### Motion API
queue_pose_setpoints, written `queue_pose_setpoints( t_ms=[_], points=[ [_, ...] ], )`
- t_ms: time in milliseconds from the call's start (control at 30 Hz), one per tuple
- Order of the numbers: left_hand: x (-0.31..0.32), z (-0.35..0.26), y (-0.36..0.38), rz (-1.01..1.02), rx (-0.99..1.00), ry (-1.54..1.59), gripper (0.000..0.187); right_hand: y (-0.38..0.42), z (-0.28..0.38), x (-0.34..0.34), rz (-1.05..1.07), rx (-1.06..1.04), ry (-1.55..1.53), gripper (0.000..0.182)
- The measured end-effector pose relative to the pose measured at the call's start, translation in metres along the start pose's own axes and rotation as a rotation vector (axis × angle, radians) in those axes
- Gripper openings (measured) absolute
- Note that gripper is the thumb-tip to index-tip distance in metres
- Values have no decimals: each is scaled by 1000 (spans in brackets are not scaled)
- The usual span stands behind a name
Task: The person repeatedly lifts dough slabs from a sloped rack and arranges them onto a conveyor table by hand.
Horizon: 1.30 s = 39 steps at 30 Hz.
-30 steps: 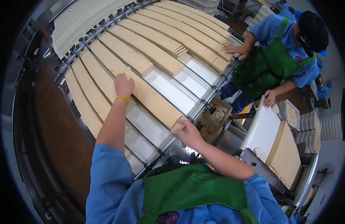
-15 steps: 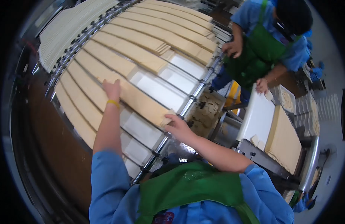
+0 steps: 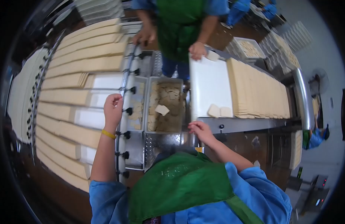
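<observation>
My left hand (image 3: pixel 113 106), with a yellow band at the wrist, hovers over the near rail (image 3: pixel 124 80) of the lane rack. Its fingers are curled in, with nothing showing in them. To its left lie long rows of thin pale biscuits (image 3: pixel 68 112) on edge in lanes. My right hand (image 3: pixel 201 130) is by the near corner of a white board (image 3: pixel 208 89), its fingers loosely bent and apart, holding nothing. Two loose biscuits (image 3: pixel 219 111) lie flat on the board's near end. A pale piece (image 3: pixel 162 109) shows over the bin of broken biscuits (image 3: pixel 168 91).
Across from me a co-worker in a green apron (image 3: pixel 181 30) has one hand (image 3: pixel 197 50) at the board's far end. Biscuits on edge (image 3: pixel 258 91) fill the right conveyor, beside a metal roller (image 3: pixel 306 99). Stacked white trays (image 3: pixel 280 50) stand behind it.
My view has turned right. Both hands have left the biscuit row; my right hand, which held pieces at the row's end, has moved across to the board and is empty.
</observation>
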State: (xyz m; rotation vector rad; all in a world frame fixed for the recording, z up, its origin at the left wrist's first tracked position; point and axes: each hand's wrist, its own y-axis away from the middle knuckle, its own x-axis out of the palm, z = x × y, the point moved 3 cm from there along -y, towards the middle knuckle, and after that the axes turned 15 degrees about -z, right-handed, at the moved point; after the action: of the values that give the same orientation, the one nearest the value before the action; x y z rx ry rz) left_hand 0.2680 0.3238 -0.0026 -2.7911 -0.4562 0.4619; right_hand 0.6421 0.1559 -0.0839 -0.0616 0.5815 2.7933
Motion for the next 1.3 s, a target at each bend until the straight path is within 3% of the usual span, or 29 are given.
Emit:
queue_pose_setpoints(
  t_ms=[33, 67, 200, 333, 467, 567, 733, 867, 1033, 1133, 1200, 1300],
  points=[
    [32, -8, 5, 78, -22, 44, 10, -2, -9, -36, -45, 19, -16, 22],
    [64, -21, 9, 155, -84, -15, 10, -5, -19, -73, -180, 22, -35, 24],
    [198, -51, 31, 388, -36, -28, 10, -16, -43, -188, -787, -2, -111, 40],
    [333, -71, 62, 557, 64, -43, 11, -48, -43, -242, -740, 103, -344, 52],
    [444, -92, 78, 659, 199, -164, 18, -65, -31, -232, -614, 157, -321, 65],
    [521, -107, 74, 528, 574, -255, 25, -65, -37, -210, -534, 98, -252, 74],
    [624, -139, 51, 595, 680, -532, 51, -66, -41, -210, -457, 0, -349, 82],
    [643, -129, 63, 496, 688, -596, 60, -70, -47, -218, -416, 70, -318, 81],
    [614, -131, 51, 473, 563, -888, 65, -69, -29, -222, -375, 55, -59, 79],
    [560, -123, 22, 378, 495, -983, 63, -74, -4, -227, -290, 10, 161, 78],
    [505, -106, 1, 302, 381, -952, 68, -83, 15, -227, -208, 8, 285, 77],
    [416, -107, -11, 248, 152, -1076, 71, -95, 38, -220, -126, -155, 508, 79]
  ],
)
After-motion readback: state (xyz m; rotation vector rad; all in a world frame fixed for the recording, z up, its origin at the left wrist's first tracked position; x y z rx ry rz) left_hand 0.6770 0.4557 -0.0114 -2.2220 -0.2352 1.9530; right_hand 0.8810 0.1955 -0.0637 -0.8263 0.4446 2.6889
